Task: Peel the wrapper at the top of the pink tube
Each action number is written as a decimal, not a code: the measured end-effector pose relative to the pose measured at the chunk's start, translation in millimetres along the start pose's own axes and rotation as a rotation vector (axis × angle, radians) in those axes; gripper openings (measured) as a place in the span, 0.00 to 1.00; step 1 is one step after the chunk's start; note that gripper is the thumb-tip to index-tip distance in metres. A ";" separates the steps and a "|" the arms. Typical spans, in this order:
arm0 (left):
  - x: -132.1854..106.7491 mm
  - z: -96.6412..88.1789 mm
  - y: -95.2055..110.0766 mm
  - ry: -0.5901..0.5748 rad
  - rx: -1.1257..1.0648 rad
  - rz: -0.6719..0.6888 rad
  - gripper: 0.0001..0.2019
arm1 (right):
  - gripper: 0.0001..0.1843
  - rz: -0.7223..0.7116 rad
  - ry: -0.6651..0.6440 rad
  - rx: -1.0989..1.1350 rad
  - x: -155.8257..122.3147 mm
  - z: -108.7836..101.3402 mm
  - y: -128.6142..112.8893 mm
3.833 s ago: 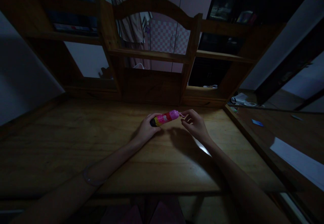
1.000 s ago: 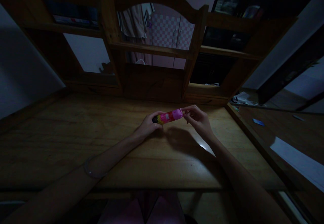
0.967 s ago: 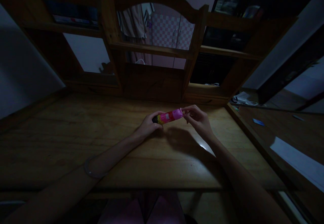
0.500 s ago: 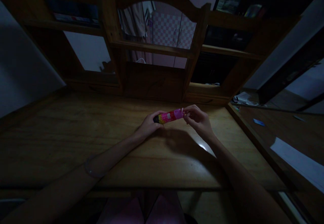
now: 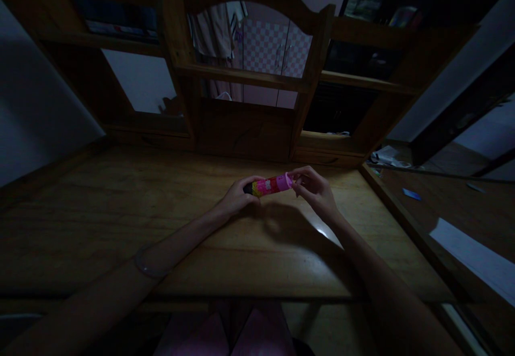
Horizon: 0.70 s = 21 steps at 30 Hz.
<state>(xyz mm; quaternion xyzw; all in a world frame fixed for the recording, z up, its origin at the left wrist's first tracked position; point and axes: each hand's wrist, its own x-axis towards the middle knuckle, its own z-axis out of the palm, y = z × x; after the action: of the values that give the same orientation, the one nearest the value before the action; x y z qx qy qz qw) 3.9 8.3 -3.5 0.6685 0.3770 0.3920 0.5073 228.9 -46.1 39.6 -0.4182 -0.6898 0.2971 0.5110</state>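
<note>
A small pink-and-red printed tube (image 5: 270, 185), with a yellow band and a dark end, is held nearly level just above the wooden desk. My left hand (image 5: 238, 197) is closed around the dark end, thumb below and fingers over the top. At the other end is a paler pink rim (image 5: 288, 180), round and ring-like. My right hand (image 5: 313, 185) has thumb and fingertips pinched together at this rim. In the dim light, whatever lies between those fingertips cannot be made out.
A wooden shelf unit (image 5: 249, 79) with open compartments rises at the desk's back. Off to the right, a lower brown surface holds a white paper sheet (image 5: 475, 256) and a small blue card (image 5: 411, 194). The desk's front edge (image 5: 257, 298) runs close to my lap.
The tube's pink end has tilted slightly, so its round rim shows more fully. Both hands stay in nearly the same places, the right fingers shifting only a little.
</note>
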 end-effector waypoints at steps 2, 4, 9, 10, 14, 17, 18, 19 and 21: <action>0.5 -0.3 -1.3 -0.004 -0.001 0.001 0.27 | 0.10 0.001 0.003 0.009 0.4 0.0 0.0; 1.0 -0.3 -2.7 0.002 0.006 -0.003 0.27 | 0.10 0.011 0.001 0.036 1.0 0.3 0.6; -1.8 3.2 -1.8 0.017 0.057 0.048 0.27 | 0.11 0.059 0.042 0.144 3.6 1.0 2.9; -3.0 4.5 -1.1 0.037 0.098 0.080 0.27 | 0.11 0.071 0.054 0.146 4.2 1.1 3.4; -6.9 8.6 1.0 0.101 0.283 0.193 0.27 | 0.15 0.119 0.076 0.134 6.8 1.4 7.7; -5.6 8.3 -0.8 0.094 0.277 0.196 0.27 | 0.13 0.146 0.094 0.180 9.3 -0.4 14.0; -4.3 7.5 -2.0 0.097 0.248 0.179 0.27 | 0.12 0.155 0.093 0.207 10.1 -1.8 16.1; -2.7 6.4 -3.3 0.098 0.210 0.156 0.27 | 0.11 0.163 0.091 0.238 10.8 -3.4 18.0; 0.3 4.1 -5.9 0.093 0.129 0.097 0.28 | 0.10 0.178 0.080 0.297 11.3 -6.9 20.6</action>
<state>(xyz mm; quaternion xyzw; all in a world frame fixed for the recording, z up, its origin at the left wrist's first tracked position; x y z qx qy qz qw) 7.1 8.3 -10.0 0.6983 0.3918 0.4218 0.4254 239.7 -26.5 29.6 -0.4092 -0.5778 0.4229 0.5656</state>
